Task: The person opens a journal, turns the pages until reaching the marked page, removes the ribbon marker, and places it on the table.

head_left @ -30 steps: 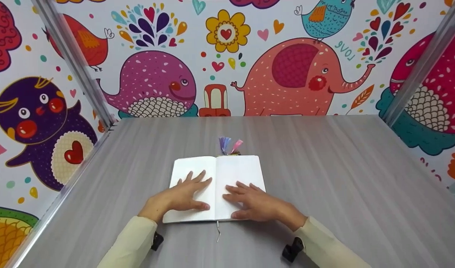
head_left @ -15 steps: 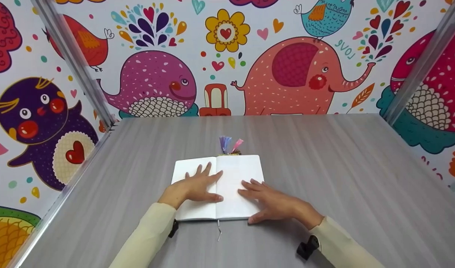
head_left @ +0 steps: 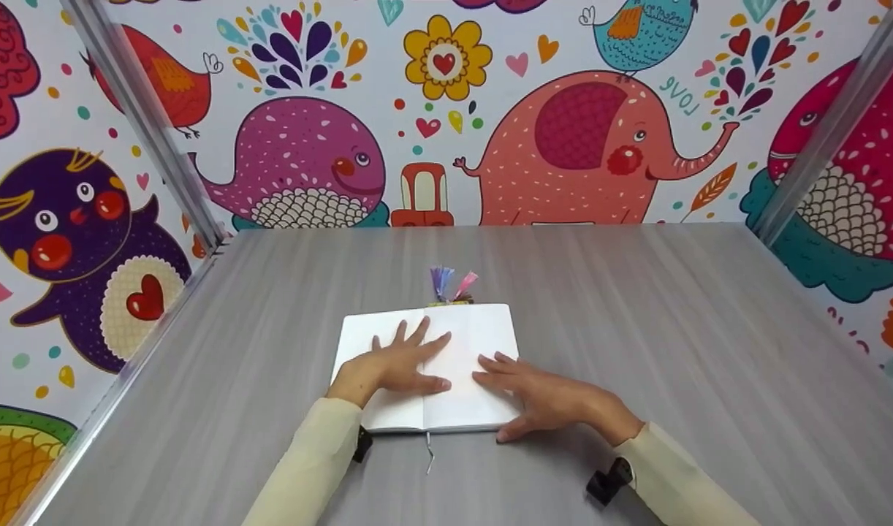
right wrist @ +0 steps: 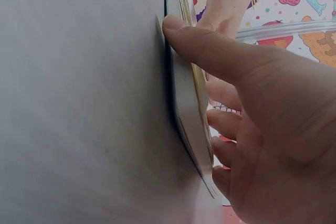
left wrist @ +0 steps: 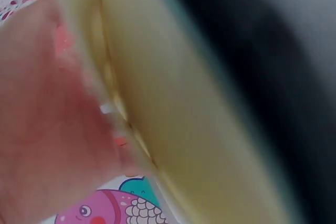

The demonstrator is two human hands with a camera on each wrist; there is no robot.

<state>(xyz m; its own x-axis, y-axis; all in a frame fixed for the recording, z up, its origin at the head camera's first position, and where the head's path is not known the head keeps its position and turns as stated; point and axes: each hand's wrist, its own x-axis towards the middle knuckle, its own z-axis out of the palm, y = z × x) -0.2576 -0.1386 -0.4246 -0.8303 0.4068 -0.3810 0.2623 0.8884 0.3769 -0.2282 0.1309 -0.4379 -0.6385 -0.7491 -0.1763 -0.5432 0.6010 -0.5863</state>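
Note:
A notebook [head_left: 465, 409] with blank white pages lies open on the table. My left hand [head_left: 399, 365] rests with spread fingers across its centre fold, fingertips and thumb reaching onto the right page. On the right page's outer part are the fingertips of my right hand [head_left: 541, 394]. The right thumb is by the notebook's lower right corner. In the right wrist view, that thumb [right wrist: 181, 27] lies against the page edges [right wrist: 189, 93]. The left wrist view mostly shows a sleeve [left wrist: 173, 93] and part of the hand [left wrist: 47, 129], not the fingers.
Purple-blue tassels [head_left: 441, 281] and a pink tassel [head_left: 465, 285] stick out past the notebook's top edge. A thin ribbon [head_left: 430, 453] hangs from its bottom edge onto the grey table [head_left: 673, 314]. Printed cartoon walls [head_left: 446, 109] and metal posts [head_left: 143, 117] border the table.
My left hand has slid right and slightly away, from the left page to over the fold. My right hand has drawn right, toward the page's outer edge. The notebook stays open.

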